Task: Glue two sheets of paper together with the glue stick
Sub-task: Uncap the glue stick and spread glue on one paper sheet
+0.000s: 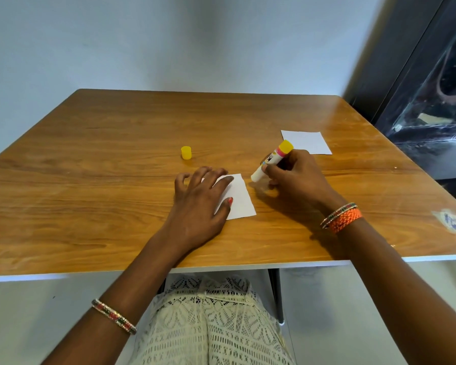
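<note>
Left hand [199, 200] flat, fingers spread, pinning the near sheet of paper [237, 197] toward the middle of the wooden table [90, 180]. Right hand [296, 180] wrapped around the uncapped glue stick [271, 160], tilted, tip just beside that sheet's right edge. Second sheet [307, 142] near the far right corner. Yellow cap [186, 153] upright, apart, toward the far edge.

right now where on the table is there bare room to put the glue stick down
Bare wood runs along the whole left side of the table, left of the cap, and along the far edge. The middle is crowded: the left hand pins one paper, the right hand holds the glue stick, the other paper behind it.
</note>
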